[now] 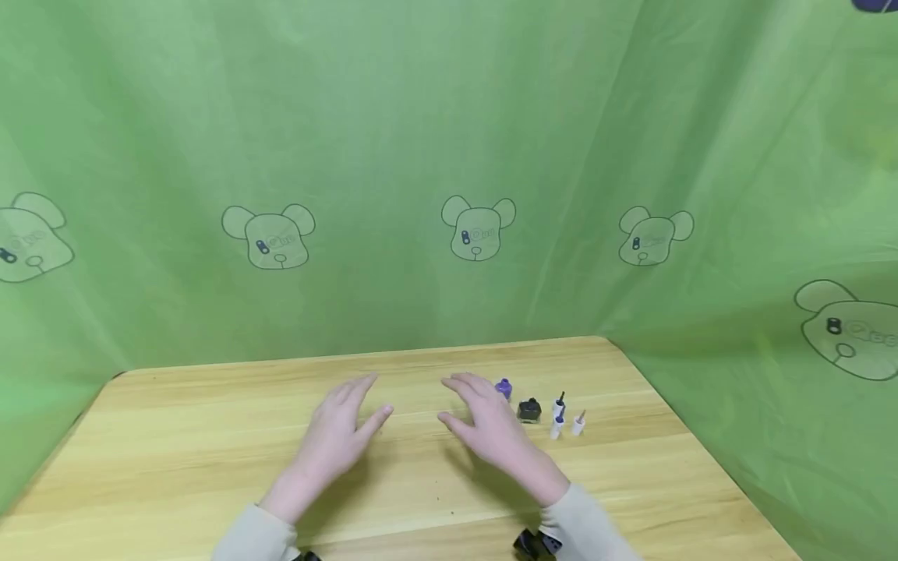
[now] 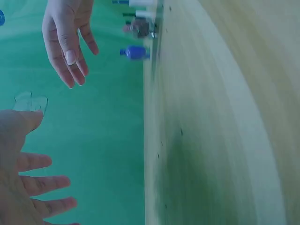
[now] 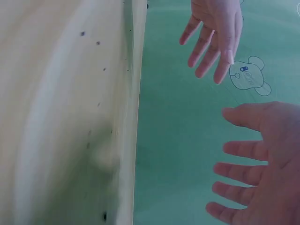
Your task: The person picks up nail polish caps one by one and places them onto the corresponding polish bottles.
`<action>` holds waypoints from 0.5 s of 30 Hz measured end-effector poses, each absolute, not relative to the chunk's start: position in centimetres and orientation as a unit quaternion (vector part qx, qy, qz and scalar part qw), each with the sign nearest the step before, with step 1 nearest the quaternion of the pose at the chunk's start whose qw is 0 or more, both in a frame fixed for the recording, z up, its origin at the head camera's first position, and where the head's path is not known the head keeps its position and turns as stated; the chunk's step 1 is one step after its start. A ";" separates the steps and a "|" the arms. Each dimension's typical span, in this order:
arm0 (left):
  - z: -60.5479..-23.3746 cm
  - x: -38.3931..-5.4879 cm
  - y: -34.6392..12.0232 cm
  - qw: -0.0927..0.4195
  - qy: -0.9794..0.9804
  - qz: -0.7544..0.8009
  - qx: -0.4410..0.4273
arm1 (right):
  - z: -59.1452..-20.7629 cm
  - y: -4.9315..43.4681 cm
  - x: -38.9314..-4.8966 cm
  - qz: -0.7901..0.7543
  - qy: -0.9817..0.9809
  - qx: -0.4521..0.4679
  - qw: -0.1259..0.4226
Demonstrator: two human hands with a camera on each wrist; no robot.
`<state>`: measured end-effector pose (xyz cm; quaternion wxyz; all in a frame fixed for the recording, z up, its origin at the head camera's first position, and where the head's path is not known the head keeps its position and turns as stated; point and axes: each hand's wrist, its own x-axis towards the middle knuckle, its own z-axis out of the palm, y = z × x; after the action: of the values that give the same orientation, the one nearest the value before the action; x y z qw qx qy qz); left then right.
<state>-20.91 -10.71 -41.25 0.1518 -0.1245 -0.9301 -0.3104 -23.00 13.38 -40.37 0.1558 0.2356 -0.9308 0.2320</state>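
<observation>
My left hand [image 1: 335,436] hovers over the wooden table [image 1: 210,436], fingers spread and nothing in its grasp. Facing it across a gap, my right hand [image 1: 494,428] is likewise raised and empty, palm turned inward. Just beyond the right hand stands a small purple bottle [image 1: 503,389], uncapped and partly hidden by that hand. Beside it is a dark squat glass bottle [image 1: 529,411], also uncapped. To their right, several white caps [image 1: 578,425] stand on end with their thin brushes pointing up. The left wrist view shows the purple bottle [image 2: 136,52] upright near the table's edge.
A green curtain [image 1: 393,156] printed with bear heads hangs behind the table and along both sides. Small dark specks [image 1: 452,513] dot the tabletop between the forearms. Black wrist devices [image 1: 536,544] sit at the sleeves.
</observation>
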 end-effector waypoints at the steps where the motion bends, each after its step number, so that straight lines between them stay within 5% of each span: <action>1: -41.1 -20.8 -10.5 0.146 -0.925 -0.328 -0.126 | -40.3 13.8 -22.8 0.239 -0.928 0.236 0.162; 15: -41.6 -20.5 -6.6 0.125 -0.850 -0.483 -0.170 | -40.4 19.7 -21.1 0.270 -0.877 0.254 0.305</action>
<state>-20.52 -6.56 -41.57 0.1254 -0.1702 -0.8496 -0.4833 -21.07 19.67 -40.40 0.3053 0.2542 -0.8769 0.2705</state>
